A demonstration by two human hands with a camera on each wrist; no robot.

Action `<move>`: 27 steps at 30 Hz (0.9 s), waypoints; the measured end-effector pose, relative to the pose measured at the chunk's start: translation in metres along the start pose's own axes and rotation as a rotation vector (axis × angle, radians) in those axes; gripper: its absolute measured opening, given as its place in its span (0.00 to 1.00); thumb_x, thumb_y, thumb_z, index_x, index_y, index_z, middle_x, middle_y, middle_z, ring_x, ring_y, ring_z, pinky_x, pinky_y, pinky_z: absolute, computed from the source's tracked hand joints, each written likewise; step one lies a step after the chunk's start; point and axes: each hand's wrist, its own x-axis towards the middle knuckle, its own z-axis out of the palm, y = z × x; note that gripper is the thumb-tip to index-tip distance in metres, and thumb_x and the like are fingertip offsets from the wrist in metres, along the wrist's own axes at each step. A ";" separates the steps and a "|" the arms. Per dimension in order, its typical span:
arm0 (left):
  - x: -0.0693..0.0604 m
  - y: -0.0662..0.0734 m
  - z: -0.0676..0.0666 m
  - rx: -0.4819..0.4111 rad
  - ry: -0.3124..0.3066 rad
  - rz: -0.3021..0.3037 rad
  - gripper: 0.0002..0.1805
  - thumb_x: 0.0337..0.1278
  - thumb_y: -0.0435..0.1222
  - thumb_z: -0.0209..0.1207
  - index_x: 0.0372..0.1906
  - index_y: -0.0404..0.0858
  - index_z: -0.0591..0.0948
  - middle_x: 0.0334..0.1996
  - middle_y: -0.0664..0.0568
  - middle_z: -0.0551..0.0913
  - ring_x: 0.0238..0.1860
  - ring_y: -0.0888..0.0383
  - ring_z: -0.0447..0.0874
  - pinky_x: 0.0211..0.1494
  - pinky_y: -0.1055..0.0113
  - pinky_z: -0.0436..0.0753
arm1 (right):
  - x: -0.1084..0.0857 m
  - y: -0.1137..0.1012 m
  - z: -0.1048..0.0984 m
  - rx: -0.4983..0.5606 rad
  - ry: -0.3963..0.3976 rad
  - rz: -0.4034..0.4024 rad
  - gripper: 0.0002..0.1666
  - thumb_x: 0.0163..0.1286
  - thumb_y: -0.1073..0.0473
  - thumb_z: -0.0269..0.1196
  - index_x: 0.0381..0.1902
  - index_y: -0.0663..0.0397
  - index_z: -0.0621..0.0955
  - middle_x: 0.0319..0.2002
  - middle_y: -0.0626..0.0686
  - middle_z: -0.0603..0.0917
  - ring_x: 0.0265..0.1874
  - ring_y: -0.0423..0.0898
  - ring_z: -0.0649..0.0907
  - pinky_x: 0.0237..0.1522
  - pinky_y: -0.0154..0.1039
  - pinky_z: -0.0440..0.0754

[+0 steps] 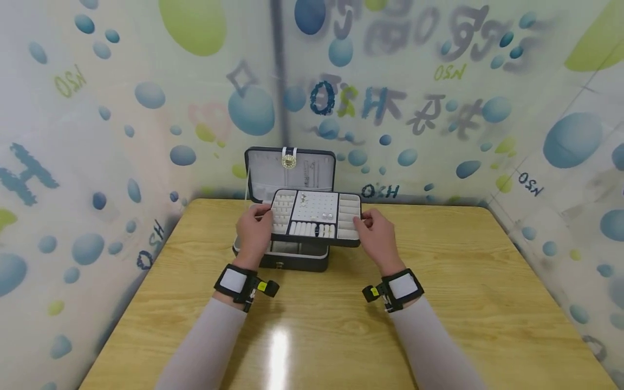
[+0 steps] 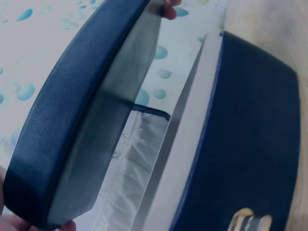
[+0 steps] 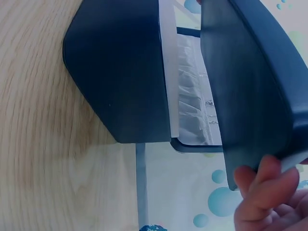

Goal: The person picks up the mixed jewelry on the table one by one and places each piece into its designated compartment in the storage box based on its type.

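Observation:
In the head view a dark jewelry tray (image 1: 341, 242) with light compartments is held up over an open jewelry box (image 1: 302, 265), shifted somewhat to the box's right. My left hand (image 1: 254, 233) grips the tray's left end; my right hand (image 1: 379, 237) grips its right end. Earrings (image 1: 327, 216) sit on the tray's middle panel, with ring rolls below them. Both wrist views show a gap between the tray's underside (image 2: 106, 130) and the box's wall (image 3: 115, 72). In the right wrist view, fingers (image 3: 269, 187) curl under the tray's edge.
The box's lid (image 1: 265, 168) stands upright at the back, with necklaces (image 1: 312, 172) hanging inside and a jeweled clasp strap (image 1: 289, 160) over its edge. Wooden table (image 1: 448, 271) surrounds the box. A patterned wall (image 1: 414, 124) rises close behind.

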 end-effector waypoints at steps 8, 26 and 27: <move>0.010 -0.003 -0.013 -0.019 0.053 -0.045 0.16 0.74 0.40 0.60 0.56 0.37 0.88 0.53 0.42 0.88 0.53 0.48 0.84 0.48 0.61 0.80 | -0.004 -0.008 0.023 0.031 0.045 0.014 0.19 0.81 0.49 0.60 0.54 0.59 0.83 0.37 0.58 0.84 0.32 0.52 0.80 0.32 0.41 0.76; 0.022 -0.010 -0.020 -0.017 0.129 -0.068 0.15 0.73 0.40 0.60 0.53 0.39 0.90 0.51 0.43 0.88 0.48 0.50 0.83 0.42 0.64 0.78 | -0.009 -0.021 0.046 0.090 0.143 0.024 0.21 0.81 0.49 0.60 0.56 0.59 0.85 0.39 0.59 0.88 0.35 0.53 0.83 0.34 0.40 0.79; 0.022 -0.010 -0.021 -0.011 0.130 -0.065 0.15 0.73 0.40 0.60 0.53 0.39 0.90 0.51 0.43 0.88 0.48 0.50 0.83 0.43 0.63 0.78 | -0.010 -0.022 0.047 0.095 0.145 0.021 0.20 0.81 0.49 0.60 0.56 0.59 0.85 0.39 0.59 0.88 0.36 0.53 0.84 0.34 0.40 0.79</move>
